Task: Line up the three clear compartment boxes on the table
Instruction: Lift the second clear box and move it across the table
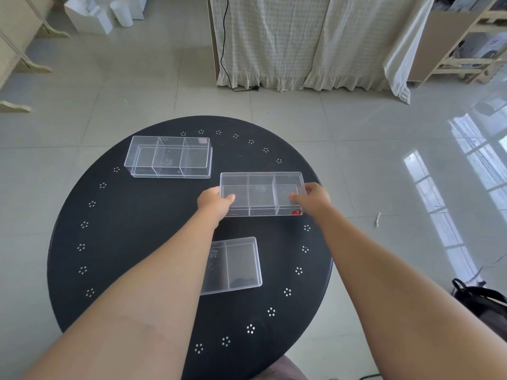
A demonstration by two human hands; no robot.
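Three clear compartment boxes sit over a round black table [123, 229]. The middle box [262, 193], with three compartments and a red sticker at its near right corner, is held at both ends: my left hand [215, 202] grips its left end and my right hand [311, 197] grips its right end. A second clear box [168, 157] rests at the far left of the table, apart from the hands. The third clear box [236, 264] lies nearer to me; my left forearm hides its left part.
The table's rim carries small white dot clusters. Beyond it is a tiled floor, a curtained frame [301, 42] with a black cable, and wooden shelving [466, 58] at far right. A black bag [480, 300] sits on the floor at the right.
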